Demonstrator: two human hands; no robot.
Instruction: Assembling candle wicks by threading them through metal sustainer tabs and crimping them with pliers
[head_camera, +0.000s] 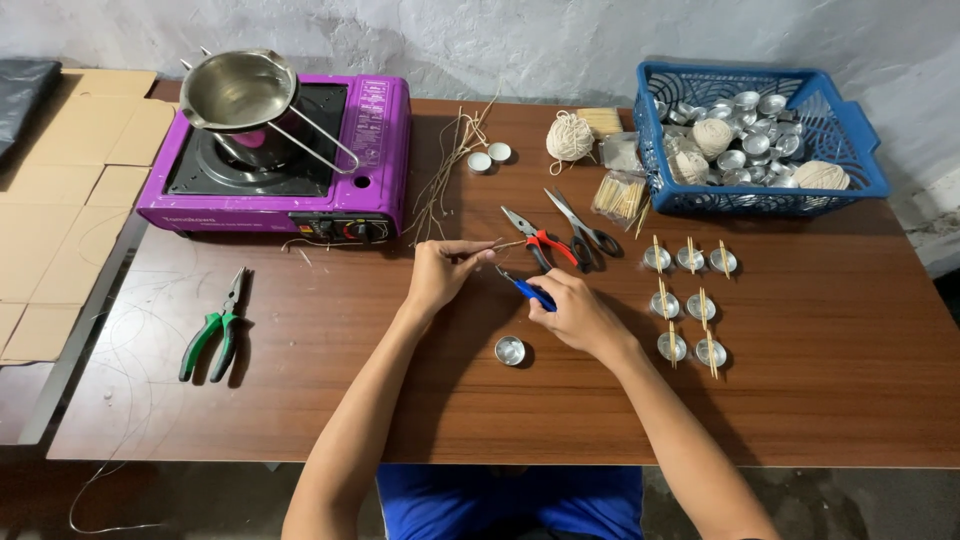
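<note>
Both forearms reach in from the near edge of the brown table (820, 400), over a blue garment at the bottom of the view. Left hand (437, 272) is closed in a pinch, thumb and fingers gripping a thin waxed string (500, 244) that runs out to its right. Right hand (573, 312) is closed around a blue-handled tool (530, 291), whose tip points toward the string just beside the left fingertips. Whether the tip touches the string cannot be told.

Just below and between the hands sits one small metal cup (510, 350), apart from both. Beyond the right hand lie red-handled pliers (540, 242) and dark scissors (586, 230), side by side. Right of the right hand stand seven more metal cups (686, 305) in rows, each with a stick laid across it. Farther out on that side sits a blue basket (860, 140) holding cups and balls of twine. Far beyond the left hand stands a purple stove (385, 140) bearing a steel pot (238, 90), loose strings (450, 165) beside it. Well left of the left hand lie green-handled pliers (215, 330).
</note>
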